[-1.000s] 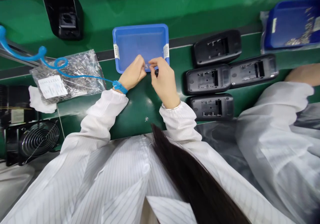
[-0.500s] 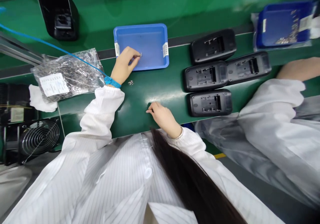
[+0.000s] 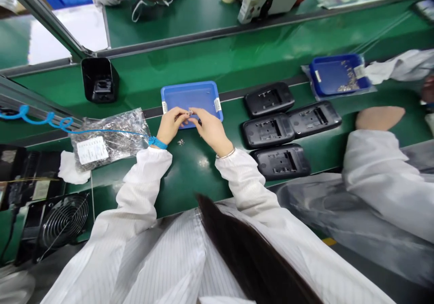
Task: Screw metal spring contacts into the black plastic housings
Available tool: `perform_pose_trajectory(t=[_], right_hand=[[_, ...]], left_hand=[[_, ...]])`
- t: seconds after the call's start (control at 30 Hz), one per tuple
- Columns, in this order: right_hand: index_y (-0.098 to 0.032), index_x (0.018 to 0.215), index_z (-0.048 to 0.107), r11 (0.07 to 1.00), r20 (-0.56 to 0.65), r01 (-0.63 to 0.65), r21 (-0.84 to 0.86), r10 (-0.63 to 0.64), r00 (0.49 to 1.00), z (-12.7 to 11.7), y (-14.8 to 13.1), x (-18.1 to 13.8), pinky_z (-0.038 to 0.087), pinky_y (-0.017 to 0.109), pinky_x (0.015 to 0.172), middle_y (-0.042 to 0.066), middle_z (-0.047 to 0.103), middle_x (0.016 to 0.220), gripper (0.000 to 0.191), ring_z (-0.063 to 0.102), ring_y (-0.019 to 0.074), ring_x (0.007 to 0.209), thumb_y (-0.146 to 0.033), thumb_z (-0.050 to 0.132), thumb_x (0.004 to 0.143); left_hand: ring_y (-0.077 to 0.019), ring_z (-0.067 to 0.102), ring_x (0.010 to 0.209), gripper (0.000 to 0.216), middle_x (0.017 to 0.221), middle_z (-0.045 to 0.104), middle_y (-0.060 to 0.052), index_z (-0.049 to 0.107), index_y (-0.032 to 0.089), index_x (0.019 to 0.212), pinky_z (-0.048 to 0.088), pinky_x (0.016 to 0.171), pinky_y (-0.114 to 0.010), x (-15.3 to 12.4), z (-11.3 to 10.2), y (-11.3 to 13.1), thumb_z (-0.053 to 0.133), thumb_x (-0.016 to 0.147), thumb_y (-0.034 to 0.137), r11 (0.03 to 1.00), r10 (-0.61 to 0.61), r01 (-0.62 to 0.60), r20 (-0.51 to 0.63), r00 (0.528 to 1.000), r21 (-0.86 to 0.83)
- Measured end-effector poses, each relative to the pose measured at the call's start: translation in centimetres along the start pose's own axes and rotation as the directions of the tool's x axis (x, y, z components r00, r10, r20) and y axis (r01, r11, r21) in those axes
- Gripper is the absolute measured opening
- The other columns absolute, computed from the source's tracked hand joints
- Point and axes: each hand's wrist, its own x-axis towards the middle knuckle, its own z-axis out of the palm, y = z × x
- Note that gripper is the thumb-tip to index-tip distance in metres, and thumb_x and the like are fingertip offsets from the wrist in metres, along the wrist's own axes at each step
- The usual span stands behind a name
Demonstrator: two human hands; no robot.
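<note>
My left hand, a blue band at its wrist, pinches a small shiny metal part over the near side of a blue tray. My right hand meets it there, its thumb and fingers closed at the same part. The part is too small to make out its exact kind. On the green bench just below my left hand lies a little heap of similar metal parts.
Several black plastic housings lie to the right. A clear bag of metal parts is at the left, with a black bin behind. Another blue tray stands at the far right, near a co-worker's arm. A fan sits lower left.
My right hand has moved from the bench up to the tray and joined my left hand at the metal part. The view has tilted up, bringing the opposite bench into sight.
</note>
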Motion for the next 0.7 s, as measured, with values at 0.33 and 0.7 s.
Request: perform_pose_trajectory(t=[0.33,0.7], right_hand=[[-0.021,0.12,0.059,0.998,0.01,0.034,0.044,-0.034,0.999,-0.6,-0.6,0.2,0.048,0.027,0.085,0.007,0.067,0.117,0.028,0.064,0.0186,0.107,-0.032,0.045,0.1],[-0.021,0.1,0.058,0.981,-0.047,0.073,0.177,-0.066,0.997,-0.9,-1.2,0.5,0.046,0.028,0.077,0.003,0.066,0.102,0.013,0.064,0.0163,0.088,-0.024,0.046,0.097]], left_hand=[[-0.0125,0.055,0.064,0.038,0.067,0.055,0.001,0.05,0.02,0.072,0.047,0.067,-0.026,-0.5,-0.3,2.5,0.045,0.097,0.047,0.992,-0.121,0.123,0.058,0.991,-0.032],[-0.0148,0.053,0.063,0.064,0.061,0.054,0.001,0.04,0.022,0.067,0.045,0.069,-0.029,-0.6,-1.1,2.7,0.023,0.087,0.08,0.988,-0.151,0.153,0.118,0.981,-0.007]])
